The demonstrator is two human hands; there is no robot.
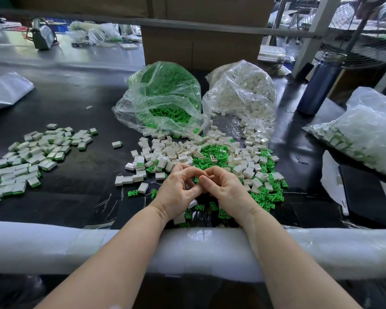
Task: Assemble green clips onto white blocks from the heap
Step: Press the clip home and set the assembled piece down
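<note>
White-and-green finished pieces (pixel 31 152): spread out well left of the hands.
Left hand (pixel 178 190): fingers curled, tips meeting the right hand's; can't tell what's in the pinch.
Right hand (pixel 226 189): same, curled in, contents hidden.
Heap (pixel 210 157): white blocks and green clips, just past and around both hands.
Bags (pixel 163 97): behind heap.

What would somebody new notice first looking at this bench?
Probably the heap of loose white blocks and green clips spilled mid-table, right beyond the left hand and right hand, whose fingertips meet over its near edge; what they hold is hidden. Behind it stand two clear bags, the green bag beside the white bag. Far left lies a spread of finished blocks.
</note>
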